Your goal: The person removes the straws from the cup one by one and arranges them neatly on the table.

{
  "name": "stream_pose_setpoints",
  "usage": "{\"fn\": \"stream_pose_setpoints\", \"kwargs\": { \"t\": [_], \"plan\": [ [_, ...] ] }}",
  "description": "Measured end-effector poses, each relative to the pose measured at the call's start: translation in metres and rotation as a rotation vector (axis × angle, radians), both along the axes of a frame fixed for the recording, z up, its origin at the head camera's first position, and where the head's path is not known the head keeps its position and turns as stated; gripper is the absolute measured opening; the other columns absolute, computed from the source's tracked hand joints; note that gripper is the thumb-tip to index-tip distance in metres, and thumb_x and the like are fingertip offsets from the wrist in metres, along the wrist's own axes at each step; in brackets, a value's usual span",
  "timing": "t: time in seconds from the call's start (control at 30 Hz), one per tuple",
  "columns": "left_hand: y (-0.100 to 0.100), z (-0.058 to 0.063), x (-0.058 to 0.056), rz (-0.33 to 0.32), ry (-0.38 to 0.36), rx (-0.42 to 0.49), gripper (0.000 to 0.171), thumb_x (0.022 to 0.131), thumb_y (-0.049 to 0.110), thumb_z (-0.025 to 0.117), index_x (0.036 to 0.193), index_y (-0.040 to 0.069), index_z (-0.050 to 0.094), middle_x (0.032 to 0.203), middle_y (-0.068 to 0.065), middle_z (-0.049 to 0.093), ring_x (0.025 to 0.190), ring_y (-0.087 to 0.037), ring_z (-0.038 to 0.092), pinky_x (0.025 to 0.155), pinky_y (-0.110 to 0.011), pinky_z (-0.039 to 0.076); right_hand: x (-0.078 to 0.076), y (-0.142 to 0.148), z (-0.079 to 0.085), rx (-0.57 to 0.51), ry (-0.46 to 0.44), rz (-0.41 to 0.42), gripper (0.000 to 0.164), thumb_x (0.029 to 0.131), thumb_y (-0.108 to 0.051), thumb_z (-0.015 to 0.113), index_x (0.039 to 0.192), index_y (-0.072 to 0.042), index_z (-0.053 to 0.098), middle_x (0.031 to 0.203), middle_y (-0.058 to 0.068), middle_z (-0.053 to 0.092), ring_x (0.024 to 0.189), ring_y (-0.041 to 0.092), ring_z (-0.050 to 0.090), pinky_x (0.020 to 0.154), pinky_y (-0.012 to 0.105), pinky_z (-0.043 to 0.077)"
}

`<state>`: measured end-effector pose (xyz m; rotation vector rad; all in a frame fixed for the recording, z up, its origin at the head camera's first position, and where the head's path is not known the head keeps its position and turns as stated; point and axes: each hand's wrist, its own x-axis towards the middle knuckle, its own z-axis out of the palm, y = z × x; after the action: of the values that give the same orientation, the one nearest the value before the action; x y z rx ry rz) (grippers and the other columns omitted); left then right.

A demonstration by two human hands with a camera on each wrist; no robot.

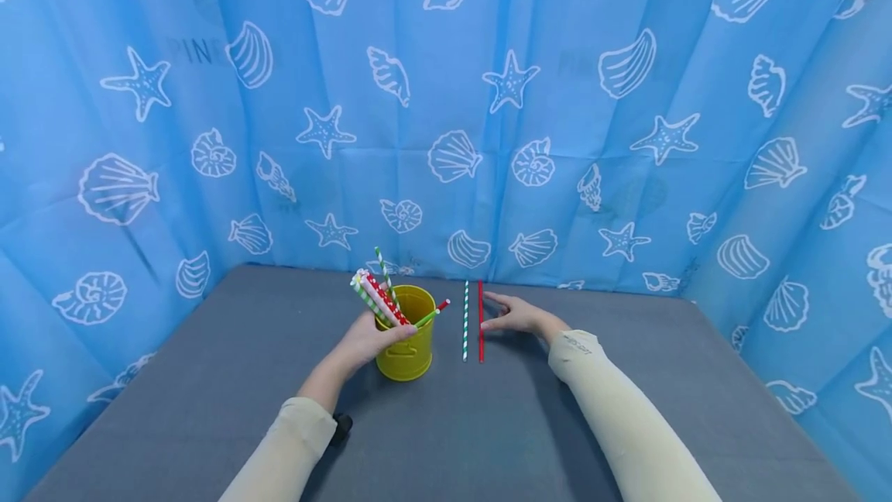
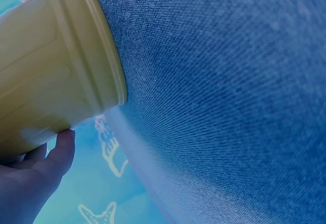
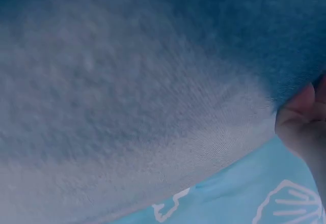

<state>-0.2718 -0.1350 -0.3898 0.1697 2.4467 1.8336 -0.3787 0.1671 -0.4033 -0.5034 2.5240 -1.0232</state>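
Note:
A yellow bucket stands on the table, holding several paper straws in red, green, white and pink patterns that lean toward its left rim. My left hand grips the bucket's left side, thumb across the front near the rim; the left wrist view shows fingers against its wall. Right of the bucket, a green-and-white striped straw and a red straw lie side by side, apart and nearly parallel. My right hand is beside the red straw, its thumb and fingertips at the straw's right edge.
The grey cloth-covered table reaches back to a blue curtain with white shell and starfish prints. A small black object shows at my left wrist.

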Motion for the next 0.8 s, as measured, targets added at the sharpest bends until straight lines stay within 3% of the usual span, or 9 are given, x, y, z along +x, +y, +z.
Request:
{"fn": "stream_pose_setpoints", "kwargs": {
  "t": [0.07,0.13,0.2,0.3,0.4,0.53,0.8],
  "plan": [
    [0.001,-0.001,0.0,0.0,-0.001,-0.003,0.072,0.086,0.036,0.075,0.14,0.004,0.039,0.134,-0.015,0.048,0.121,-0.031,0.047,0.104,-0.052,0.037,0.003,0.005,0.001,-0.038,-0.006,-0.008,0.079,0.092,-0.024,0.068,0.154,-0.005,0.023,0.088,0.013,0.054,0.077,0.025,0.05,0.07,0.035,0.041],
    [0.001,-0.001,0.001,0.0,-0.003,-0.004,0.072,0.087,0.035,0.074,0.141,0.004,0.038,0.135,-0.016,0.047,0.121,-0.032,0.046,0.105,-0.052,0.037,0.007,0.008,0.004,-0.08,-0.005,-0.012,0.078,0.093,-0.024,0.067,0.154,-0.005,0.023,0.083,0.008,0.05,0.069,0.02,0.042,0.064,0.033,0.037],
    [0.001,0.0,0.001,0.004,-0.006,-0.009,0.073,0.087,0.036,0.073,0.142,0.004,0.037,0.136,-0.017,0.047,0.122,-0.032,0.046,0.105,-0.053,0.037,0.012,0.011,0.007,-0.106,0.014,-0.004,0.076,0.094,-0.024,0.066,0.154,-0.004,0.023,0.092,0.011,0.054,0.074,0.02,0.047,0.066,0.035,0.041],
    [0.001,0.001,0.001,0.001,-0.01,-0.014,0.075,0.087,0.036,0.073,0.143,0.004,0.035,0.137,-0.017,0.046,0.123,-0.033,0.045,0.105,-0.053,0.036,0.021,0.013,0.013,-0.138,0.039,-0.011,0.074,0.094,-0.025,0.065,0.153,-0.005,0.025,0.118,0.022,0.053,0.098,0.03,0.054,0.081,0.044,0.047],
    [0.001,0.001,0.001,-0.002,-0.008,-0.02,0.076,0.086,0.038,0.073,0.143,0.004,0.035,0.136,-0.017,0.046,0.123,-0.033,0.045,0.106,-0.053,0.036,0.03,0.013,0.019,-0.176,0.057,-0.004,0.071,0.094,-0.025,0.064,0.153,-0.007,0.028,0.134,0.028,0.045,0.121,0.04,0.047,0.098,0.052,0.042],
    [0.002,0.002,0.002,-0.013,-0.005,-0.015,0.076,0.086,0.038,0.073,0.143,0.005,0.035,0.136,-0.016,0.046,0.123,-0.033,0.045,0.106,-0.053,0.036,0.042,0.011,0.025,-0.261,0.078,0.028,0.066,0.096,-0.022,0.062,0.152,-0.006,0.031,0.14,0.028,0.041,0.127,0.044,0.041,0.103,0.055,0.039],
    [0.001,0.001,0.001,-0.022,-0.002,0.0,0.078,0.088,0.035,0.072,0.146,0.006,0.03,0.137,-0.017,0.044,0.123,-0.033,0.044,0.106,-0.053,0.035,0.06,-0.003,0.037,-0.456,0.095,0.107,0.059,0.095,-0.015,0.062,0.148,-0.004,0.038,0.14,0.024,0.046,0.13,0.049,0.037,0.102,0.051,0.042]
  ]
}}
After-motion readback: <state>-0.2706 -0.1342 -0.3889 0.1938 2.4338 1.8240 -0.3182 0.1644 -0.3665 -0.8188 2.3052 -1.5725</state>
